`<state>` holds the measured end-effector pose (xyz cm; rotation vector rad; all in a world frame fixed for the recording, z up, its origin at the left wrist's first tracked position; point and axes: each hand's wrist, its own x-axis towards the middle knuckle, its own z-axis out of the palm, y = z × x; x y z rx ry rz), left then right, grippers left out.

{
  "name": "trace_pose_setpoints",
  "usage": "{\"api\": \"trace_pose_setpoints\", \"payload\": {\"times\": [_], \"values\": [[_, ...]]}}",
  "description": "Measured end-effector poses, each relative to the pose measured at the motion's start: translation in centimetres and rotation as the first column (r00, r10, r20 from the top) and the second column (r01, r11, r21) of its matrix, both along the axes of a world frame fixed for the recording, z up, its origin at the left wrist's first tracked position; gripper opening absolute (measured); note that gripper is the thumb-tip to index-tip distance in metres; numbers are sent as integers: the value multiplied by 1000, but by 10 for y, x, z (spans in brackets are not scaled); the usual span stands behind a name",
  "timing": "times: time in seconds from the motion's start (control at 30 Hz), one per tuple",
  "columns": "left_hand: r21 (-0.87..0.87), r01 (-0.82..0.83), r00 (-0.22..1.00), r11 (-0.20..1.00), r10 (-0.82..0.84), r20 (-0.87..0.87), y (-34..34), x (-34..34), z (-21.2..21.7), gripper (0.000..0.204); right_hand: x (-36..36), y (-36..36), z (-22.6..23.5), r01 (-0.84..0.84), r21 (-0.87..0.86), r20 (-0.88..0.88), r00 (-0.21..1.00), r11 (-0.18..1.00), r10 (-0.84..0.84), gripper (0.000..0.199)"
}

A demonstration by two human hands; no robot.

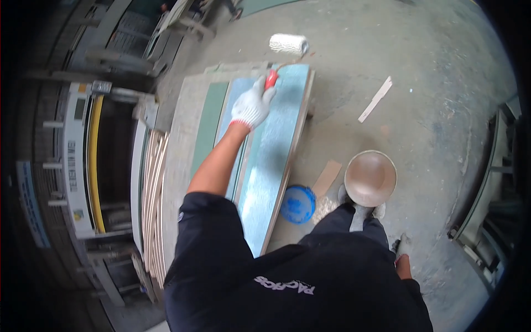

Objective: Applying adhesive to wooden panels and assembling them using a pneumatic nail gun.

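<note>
My left hand, in a white knit glove with a red cuff, is closed around the red handle of a paint roller. The roller's white fluffy sleeve reaches past the far end of the workpieces. Below it lies a long board with a wet, shiny light-blue face. Beside that are a narrower blue strip and a green board, all on a worn table. Low on the right, my right hand, also gloved, hangs by my side; its fingers are too small and partly hidden to read.
A round pale bucket stands by my feet. Left of it are a blue lid and a brown offcut. A pale strip lies on the floor. Boards stack beside a machine at left; a metal rack stands right.
</note>
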<state>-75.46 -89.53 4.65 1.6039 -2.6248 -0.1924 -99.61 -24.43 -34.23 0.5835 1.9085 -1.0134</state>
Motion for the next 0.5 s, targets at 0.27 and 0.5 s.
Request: {"api": "trace_pose_setpoints", "payload": {"times": [0.27,0.5], "values": [[226,-539,798,812,406,446,319,326,27,61,-78,-101,-44,-390,-172,63,912,904,406,50],[432,-640,715,636,285,639,487,384,46,63,-103,-224,48,-335,-293,-162,940,896,299,34]]}}
